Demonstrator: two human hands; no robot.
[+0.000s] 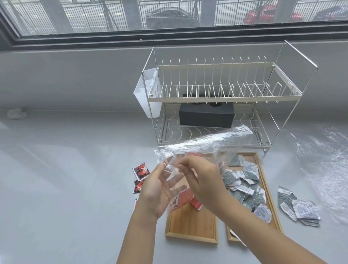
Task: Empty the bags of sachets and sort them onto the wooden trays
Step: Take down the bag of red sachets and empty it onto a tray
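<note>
Grey counter [69,180], crinkly clear bag [200,144] w/ hands [185,184]

Clear bag [202,144] held up over two wooden trays.
Left tray [191,225] holds red sachets [186,197]; right tray [270,197] holds heaped green sachets [243,186]. Strays lie on either side.

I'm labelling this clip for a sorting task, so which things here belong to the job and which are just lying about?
Part of the job:
clear plastic bag, held up by the left hand and right hand
red sachets
grey-green sachets
left wooden tray
right wooden tray

Just lying about:
dish rack
black box
white plastic caddy
second clear plastic bag
</note>
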